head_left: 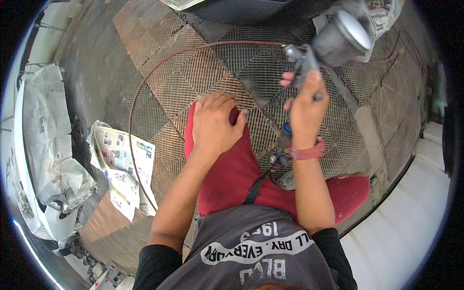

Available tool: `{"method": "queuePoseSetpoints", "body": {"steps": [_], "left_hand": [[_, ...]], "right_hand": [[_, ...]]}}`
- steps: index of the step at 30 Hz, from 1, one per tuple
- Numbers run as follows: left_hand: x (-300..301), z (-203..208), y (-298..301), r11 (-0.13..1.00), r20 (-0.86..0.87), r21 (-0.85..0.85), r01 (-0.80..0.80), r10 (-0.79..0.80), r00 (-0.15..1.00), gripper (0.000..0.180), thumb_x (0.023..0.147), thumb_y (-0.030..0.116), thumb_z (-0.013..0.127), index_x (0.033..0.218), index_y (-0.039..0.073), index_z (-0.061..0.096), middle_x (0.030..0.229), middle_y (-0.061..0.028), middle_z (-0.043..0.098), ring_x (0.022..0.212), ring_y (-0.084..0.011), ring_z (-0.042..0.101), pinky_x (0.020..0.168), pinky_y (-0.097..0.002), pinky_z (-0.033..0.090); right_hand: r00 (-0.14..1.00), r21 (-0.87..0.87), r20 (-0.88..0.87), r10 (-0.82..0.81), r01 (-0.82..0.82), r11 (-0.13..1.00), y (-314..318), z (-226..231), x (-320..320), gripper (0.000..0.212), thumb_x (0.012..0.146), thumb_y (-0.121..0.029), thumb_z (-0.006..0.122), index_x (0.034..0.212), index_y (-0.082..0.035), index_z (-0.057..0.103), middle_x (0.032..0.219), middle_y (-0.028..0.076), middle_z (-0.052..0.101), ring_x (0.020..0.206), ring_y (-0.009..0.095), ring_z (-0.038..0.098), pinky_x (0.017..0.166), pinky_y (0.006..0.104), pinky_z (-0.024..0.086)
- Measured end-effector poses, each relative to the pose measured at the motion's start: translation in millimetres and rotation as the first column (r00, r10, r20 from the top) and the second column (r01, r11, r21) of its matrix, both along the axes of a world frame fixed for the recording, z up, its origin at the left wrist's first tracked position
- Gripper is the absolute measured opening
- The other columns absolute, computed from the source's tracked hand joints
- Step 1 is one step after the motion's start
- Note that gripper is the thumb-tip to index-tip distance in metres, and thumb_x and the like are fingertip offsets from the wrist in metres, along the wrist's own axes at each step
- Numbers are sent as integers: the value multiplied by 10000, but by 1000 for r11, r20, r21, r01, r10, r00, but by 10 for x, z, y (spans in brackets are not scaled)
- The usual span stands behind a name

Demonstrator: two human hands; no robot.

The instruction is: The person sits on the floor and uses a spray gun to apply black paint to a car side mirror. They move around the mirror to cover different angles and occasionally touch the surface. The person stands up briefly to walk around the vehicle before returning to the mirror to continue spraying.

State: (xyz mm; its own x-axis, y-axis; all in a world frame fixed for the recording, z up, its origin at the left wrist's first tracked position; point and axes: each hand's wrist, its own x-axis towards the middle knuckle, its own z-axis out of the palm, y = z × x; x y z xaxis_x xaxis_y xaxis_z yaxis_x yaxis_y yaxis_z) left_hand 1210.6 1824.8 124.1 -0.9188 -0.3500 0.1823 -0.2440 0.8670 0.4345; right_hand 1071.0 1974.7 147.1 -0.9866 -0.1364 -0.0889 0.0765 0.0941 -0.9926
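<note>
My right hand (309,108), with a red band on its wrist, is wrapped round the handle of a spray gun (305,63). The gun has a grey cup (340,38) with a pale lid, tilted to the right and blurred. My left hand (217,121) lies palm down on my knee in red trousers, holding nothing, its fingers stretched over the kneecap. Above the gun's cup, a dark panel (275,14) spans the top of the view. Below my right hand, a blue-topped fitting (286,128) is partly hidden by my wrist.
A thin reddish hose (159,65) curves over the grid floor tiles (169,87) from the gun towards my left side. Newspaper sheets (128,164) lie at the left, near a paper-covered white car panel (29,150). More newspaper (386,17) is at the upper right; white panels (401,217) line the lower right.
</note>
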Motion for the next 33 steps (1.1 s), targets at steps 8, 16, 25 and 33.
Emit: {"method": "queuePoseSetpoints", "body": {"steps": [8,16,25,33], "left_hand": [[169,30,-115,999,25,-3,-34,35,999,234,911,260,808,1056,78,830,1275,-91,799,1317,-310,678,1157,-488,457],[300,47,-206,998,20,-7,-65,65,998,219,908,261,809,1054,101,839,1279,-67,802,1323,-279,677,1172,-466,446],[303,60,-205,998,18,-37,-46,47,999,190,916,213,810,1064,95,826,1269,-69,807,1308,-318,697,1129,-477,475],[175,76,-100,999,49,-44,3,-1,999,198,915,205,795,1063,77,831,1265,-79,806,1306,-318,693,1158,-487,457]], "right_hand": [[975,44,-174,135,-129,991,-602,-689,253,424,1129,-247,636,1479,-9,669,1137,228,809,1005,281,802,906,413,608],[949,58,-233,210,-202,978,-968,-1038,182,459,1126,-309,631,1481,-23,681,1121,254,790,1012,361,782,910,429,598],[989,-80,-125,-78,68,994,-339,-1145,149,475,1169,-319,557,1535,-30,639,1049,143,822,943,205,785,876,391,605],[976,-289,176,132,-77,954,-97,-1103,-83,517,1192,-463,481,1323,-20,714,984,79,802,702,89,685,483,254,455]]}}
